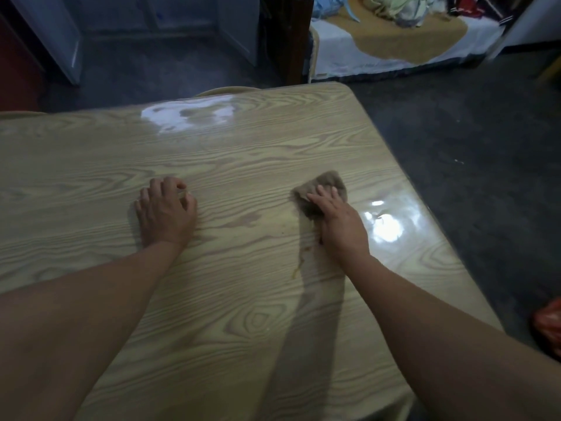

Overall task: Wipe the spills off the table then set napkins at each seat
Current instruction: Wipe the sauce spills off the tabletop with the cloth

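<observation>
A brown cloth [328, 182] lies on the glossy wood-grain table [212, 147], right of centre. My right hand [340, 220] presses flat on it with straight fingers. A thin yellowish and reddish smear [299, 262] runs down the table just below and left of that hand. My left hand [165, 209] rests on the bare table to the left, fingers loosely curled, holding nothing. No napkins are in view.
The table's right edge [449, 238] drops to a dark floor. A bed with a white and tan cover [394, 50] and a dark wooden post [299, 38] stand beyond the far right corner. Something red-orange [549, 326] sits at the right frame edge. Pale cabinet doors [60, 41] stand far left.
</observation>
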{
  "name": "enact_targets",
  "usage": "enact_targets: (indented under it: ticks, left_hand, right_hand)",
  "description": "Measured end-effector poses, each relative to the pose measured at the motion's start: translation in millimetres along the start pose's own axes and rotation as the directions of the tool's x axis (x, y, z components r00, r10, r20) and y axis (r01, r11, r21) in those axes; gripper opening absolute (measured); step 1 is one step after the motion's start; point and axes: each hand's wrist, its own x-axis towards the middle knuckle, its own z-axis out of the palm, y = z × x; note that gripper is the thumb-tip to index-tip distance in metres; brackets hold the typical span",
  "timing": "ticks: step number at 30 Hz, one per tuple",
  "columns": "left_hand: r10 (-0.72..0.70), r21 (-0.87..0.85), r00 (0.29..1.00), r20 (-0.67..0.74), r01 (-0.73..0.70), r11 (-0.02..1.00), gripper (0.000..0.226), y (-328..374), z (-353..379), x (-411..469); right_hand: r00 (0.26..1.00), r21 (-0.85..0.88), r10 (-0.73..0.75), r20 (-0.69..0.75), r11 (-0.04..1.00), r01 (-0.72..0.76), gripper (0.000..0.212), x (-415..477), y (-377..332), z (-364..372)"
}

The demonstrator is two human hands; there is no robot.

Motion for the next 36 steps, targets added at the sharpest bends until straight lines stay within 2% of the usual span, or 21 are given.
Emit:
enact_targets:
  ticks: [3,6,9,12,16,18,20,21,24,27,28,30,32,34,36]
  left_hand:
    - [-0.009,0.003,1.000,0.002,0.009,1.000,0.027,-0.1,-1.1,-1.0]
    - [-0.015,-0.002,1.000,0.014,0.015,1.000,0.028,1.8,-4.4,-2.4]
    - [-0.034,-0.007,0.999,0.033,0.034,0.999,0.026,3.7,-7.2,-1.8]
    - [-0.039,-0.013,0.999,0.032,0.040,0.999,0.027,4.2,-7.8,-1.9]
    - [-0.046,-0.049,0.998,0.054,0.048,0.998,0.029,3.1,-9.4,-1.7]
    - [-0.057,-0.056,0.995,0.088,0.062,0.997,0.029,2.4,-13.3,-0.2]
    - [-0.066,-0.065,0.987,0.150,0.076,0.995,0.028,0.1,-18.1,0.7]
    - [-0.062,-0.071,0.980,0.186,0.077,0.994,0.028,-1.1,-20.6,2.3]
    - [-0.121,-0.074,0.940,0.320,0.152,0.986,0.030,-1.1,-34.2,-2.2]
    - [-0.187,-0.057,0.897,0.400,0.228,0.972,0.033,0.4,-46.3,-14.2]
    - [-0.196,-0.055,0.883,0.427,0.242,0.969,0.033,2.6,-50.5,-19.2]
    - [-0.220,-0.049,0.857,0.465,0.273,0.961,0.034,7.3,-60.8,-25.9]
    - [-0.241,-0.088,0.829,0.505,0.327,0.941,0.033,8.2,-72.0,-33.9]
    - [-0.246,-0.143,0.808,0.536,0.373,0.917,0.033,6.7,-85.7,-40.3]
    - [-0.274,-0.169,0.793,0.545,0.423,0.890,0.040,1.8,-100.2,-42.5]
  right_hand:
    - [0.993,0.083,0.111,-0.050,0.991,-0.107,0.060,-25.9,-16.3,7.5]
    - [0.990,0.133,0.123,-0.072,0.985,-0.113,0.059,-53.8,-56.5,23.5]
    - [0.998,0.168,-0.051,0.021,0.985,0.047,0.062,-78.0,-107.5,46.5]
    - [0.953,0.125,-0.279,0.121,0.956,0.264,0.057,-93.2,-147.0,66.0]
    - [0.862,0.015,-0.455,0.223,0.886,0.464,0.056,-85.9,-121.0,59.7]
    - [0.911,-0.020,-0.377,0.168,0.922,0.386,0.055,-76.6,-88.3,42.8]
    - [0.982,-0.027,-0.166,0.096,0.985,0.169,0.058,-73.9,-53.0,23.4]
    - [0.994,-0.028,-0.061,0.092,0.998,0.064,0.061,-74.3,-37.9,12.7]
    - [0.997,0.065,0.076,0.027,0.995,-0.078,0.064,-83.3,-16.1,-1.0]
    - [0.980,0.089,0.200,0.002,0.976,-0.200,0.059,-100.3,-51.9,21.3]
    - [0.982,0.093,0.188,0.020,0.978,-0.189,0.057,-109.5,-74.8,31.4]
    - [0.994,0.155,0.044,0.095,0.986,-0.059,0.054,-125.5,-124.8,47.5]
    - [0.956,0.221,-0.134,0.262,0.972,0.076,0.060,-136.0,-170.8,52.7]
    - [0.889,0.292,-0.196,0.414,0.954,0.074,0.054,-136.4,-202.9,51.7]
    - [0.878,0.404,-0.173,0.446,0.914,-0.025,0.046,-127.6,-219.1,44.7]
